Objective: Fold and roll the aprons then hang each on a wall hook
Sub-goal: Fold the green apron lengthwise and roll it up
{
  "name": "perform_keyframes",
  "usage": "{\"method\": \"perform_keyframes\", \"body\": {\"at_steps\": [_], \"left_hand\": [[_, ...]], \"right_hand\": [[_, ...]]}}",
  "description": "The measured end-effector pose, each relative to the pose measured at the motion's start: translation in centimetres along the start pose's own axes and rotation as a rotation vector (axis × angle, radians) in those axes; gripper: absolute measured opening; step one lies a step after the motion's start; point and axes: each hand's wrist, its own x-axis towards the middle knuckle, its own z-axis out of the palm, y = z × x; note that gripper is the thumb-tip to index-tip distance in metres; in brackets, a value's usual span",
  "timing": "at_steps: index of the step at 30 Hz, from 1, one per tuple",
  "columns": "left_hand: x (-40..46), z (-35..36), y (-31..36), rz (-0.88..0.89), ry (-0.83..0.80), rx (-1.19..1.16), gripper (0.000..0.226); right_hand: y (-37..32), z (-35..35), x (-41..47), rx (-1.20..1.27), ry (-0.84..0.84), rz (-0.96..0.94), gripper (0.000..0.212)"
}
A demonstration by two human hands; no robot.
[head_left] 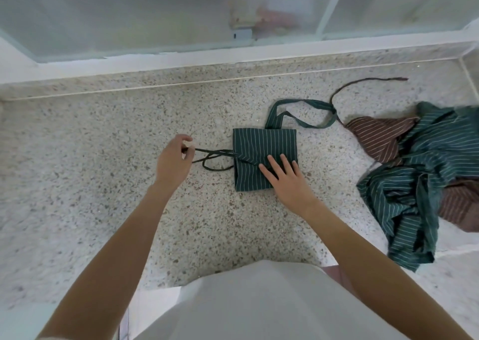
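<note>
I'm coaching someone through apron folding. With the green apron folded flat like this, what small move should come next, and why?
Probably lay the tie strings across the folded green apron. The left hand pinches them out to the side, while the right hand presses the square flat, so the loose ends need tucking before rolling.

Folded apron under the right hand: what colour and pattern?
Dark green with thin white stripes; head view.

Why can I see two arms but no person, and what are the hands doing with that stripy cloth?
The camera sits on the person's head and looks down, so you see only their arms. There is just this one picture. On the speckled counter lies a green striped apron folded into a square. The right hand presses flat on it. The left hand pinches the apron's thin tie string and holds it out sideways. To the right lies a pile of unfolded aprons, green and brown.
</note>
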Motion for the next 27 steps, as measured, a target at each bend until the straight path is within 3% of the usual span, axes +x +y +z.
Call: {"method": "perform_keyframes", "body": {"at_steps": [2,3,5,7,10,12,14,15,16,18,19,21,24,27], "left_hand": [[0.3,0.2,-1.5,0.260,-0.021,0.262,0.012],[0.4,0.2,-2.2,0.300,-0.029,0.345,0.013],[0.2,-0.3,-2.9,0.192,-0.057,0.396,0.015],[-0.3,-0.8,-3.2,0.014,-0.034,0.266,0.007],[-1.1,-2.5,-3.0,-0.299,0.004,-0.414,0.009],[-1.6,-3.5,-2.9,-0.352,0.000,-0.671,0.011],[-2.1,-4.0,-3.0,-0.358,-0.031,-0.635,0.008],[-2.2,-3.9,-3.2,-0.359,-0.052,-0.492,0.003],[-2.5,-3.8,-3.7,-0.353,-0.062,-0.260,0.013],[-2.8,-3.1,-4.9,-0.243,-0.085,0.155,0.048],[-2.9,-2.7,-5.1,-0.145,-0.085,0.242,0.059],[-3.1,-1.5,-4.1,0.123,-0.120,0.287,0.067],[-3.2,1.1,0.1,0.490,-0.347,0.346,0.074],[-2.5,4.1,3.1,0.670,-0.545,0.476,0.096]], "right_hand": [[-0.2,0.1,-0.1,0.001,-0.009,0.009,0.074],[-0.2,0.2,-0.2,0.008,-0.013,0.019,0.073],[-0.2,0.4,-0.2,0.023,-0.013,0.042,0.071],[-0.4,0.2,-0.2,0.037,-0.015,0.063,0.068],[-0.9,0.1,0.0,0.048,-0.025,0.093,0.068],[-1.1,0.2,0.2,0.046,-0.025,0.112,0.070],[-1.1,0.3,0.2,0.057,-0.012,0.112,0.072],[-1.0,0.3,0.0,0.068,-0.004,0.111,0.072],[-1.0,0.3,-0.1,0.078,0.008,0.102,0.072],[-0.6,0.4,-0.4,0.119,0.046,0.083,0.074],[-0.5,0.4,-0.6,0.144,0.081,0.074,0.076],[-0.1,0.8,-1.1,0.174,0.163,0.070,0.079],[0.7,1.6,-1.8,0.126,0.218,0.080,0.077],[2.5,1.7,-2.0,0.036,0.215,0.035,0.078]]}}
